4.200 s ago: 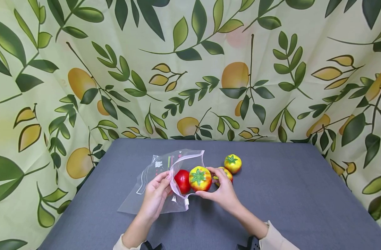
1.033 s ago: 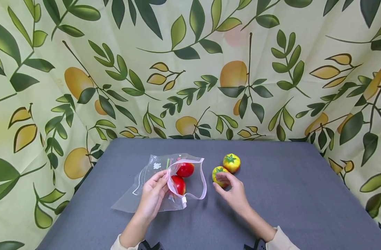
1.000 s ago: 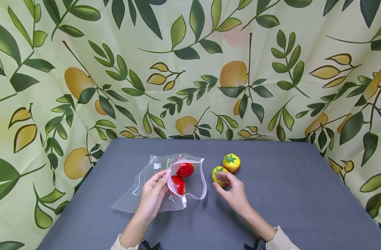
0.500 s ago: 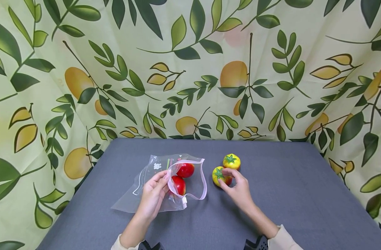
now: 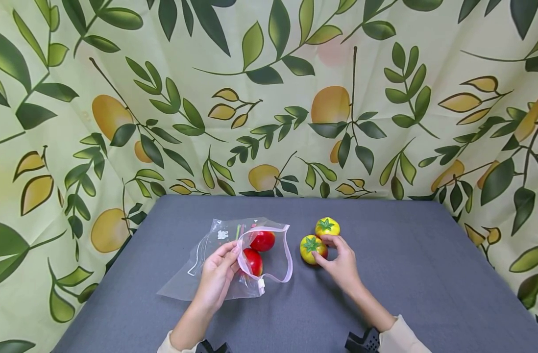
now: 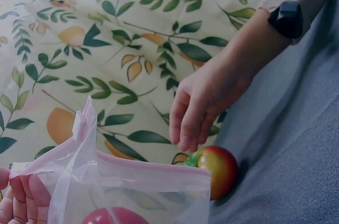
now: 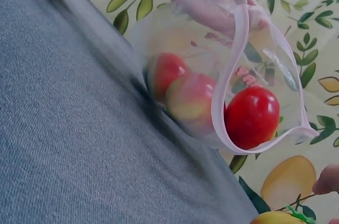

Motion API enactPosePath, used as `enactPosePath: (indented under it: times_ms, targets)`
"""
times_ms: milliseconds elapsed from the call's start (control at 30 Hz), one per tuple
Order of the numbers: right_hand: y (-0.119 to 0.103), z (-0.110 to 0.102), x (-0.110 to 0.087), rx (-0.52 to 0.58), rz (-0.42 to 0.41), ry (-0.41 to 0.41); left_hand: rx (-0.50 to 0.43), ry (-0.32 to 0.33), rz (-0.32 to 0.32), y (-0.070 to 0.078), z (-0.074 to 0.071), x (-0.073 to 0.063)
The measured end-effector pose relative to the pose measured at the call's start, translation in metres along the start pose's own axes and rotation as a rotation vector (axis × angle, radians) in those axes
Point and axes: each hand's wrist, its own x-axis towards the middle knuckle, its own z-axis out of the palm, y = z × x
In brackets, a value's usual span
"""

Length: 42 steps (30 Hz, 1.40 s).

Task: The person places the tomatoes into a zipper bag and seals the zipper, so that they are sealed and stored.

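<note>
In the head view, my left hand (image 5: 219, 271) pinches the pink-edged mouth of a clear slider zip bag (image 5: 194, 267), which gapes to the right. Red, shiny round fruits (image 5: 262, 241) lie inside; the right wrist view shows three, the foremost red fruit (image 7: 253, 117) close to the mouth. My right hand (image 5: 343, 264) hovers at the right side of the nearer yellow-and-red fruit (image 5: 309, 252) with a green leafy top, thumb and fingers apart. Contact is unclear. Behind it sits a similar fruit (image 5: 327, 226). In the left wrist view, right fingertips hang by one such fruit (image 6: 220, 173).
A grey cloth-covered table (image 5: 405, 264) carries everything. Behind and at both sides hangs a leaf-and-fruit patterned curtain (image 5: 269, 122). Black wrist devices (image 5: 362, 341) show at the sleeves near the front edge.
Since the earliest frame, the yellow-and-red fruit once in my right hand is inside the bag. My right hand has returned to the two fruits and lately shifted slightly right. My left hand stays on the bag.
</note>
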Motion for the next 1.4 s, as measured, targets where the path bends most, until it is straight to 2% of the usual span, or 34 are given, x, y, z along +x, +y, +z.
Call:
enactPosePath:
  times_ms: [367, 533, 767, 1400]
  targets:
    - [0.005, -0.001, 0.002, -0.003, 0.028, -0.017, 0.013, 0.001, 0.001, 0.0, 0.0, -0.001]
    - [0.006, 0.001, 0.003, 0.004, 0.072, -0.036, 0.015, -0.01, 0.016, 0.001, 0.001, -0.001]
    - [0.01, 0.007, 0.004, 0.009, 0.14, -0.078, 0.02, 0.004, -0.01, 0.001, 0.001, -0.001]
    - [0.011, 0.014, 0.003, 0.045, 0.226, -0.166, 0.048, 0.022, -0.029, 0.003, 0.001, -0.001]
